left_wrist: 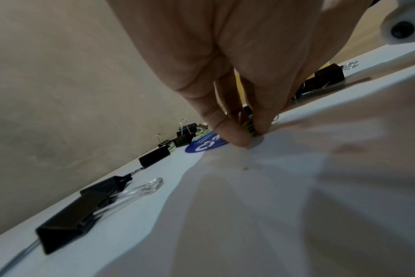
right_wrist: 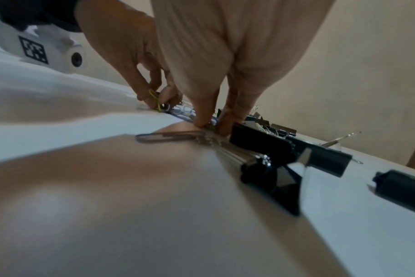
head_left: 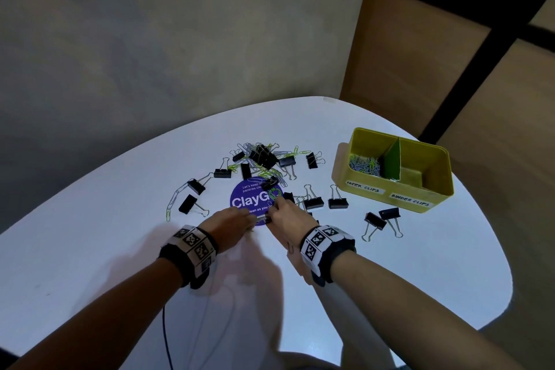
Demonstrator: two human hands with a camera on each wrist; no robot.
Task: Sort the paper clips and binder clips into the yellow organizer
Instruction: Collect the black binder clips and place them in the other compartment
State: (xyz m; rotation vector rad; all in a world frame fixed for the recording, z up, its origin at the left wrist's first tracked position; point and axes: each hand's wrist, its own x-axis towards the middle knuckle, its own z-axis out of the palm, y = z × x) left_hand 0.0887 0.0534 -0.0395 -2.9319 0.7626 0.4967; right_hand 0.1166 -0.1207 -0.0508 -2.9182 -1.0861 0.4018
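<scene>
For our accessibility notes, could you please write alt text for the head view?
Both hands, left hand and right hand, pinch at clips on a round blue sticker on a white table; a yellow organizer holds paper clips.

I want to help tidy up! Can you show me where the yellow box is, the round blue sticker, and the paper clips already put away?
yellow organizer (head_left: 359, 175): head view, front wall.
blue sticker (head_left: 244, 201): head view, its lettering.
sorted paper clips (head_left: 365, 164): head view, middle of the pile in the left compartment.
</scene>
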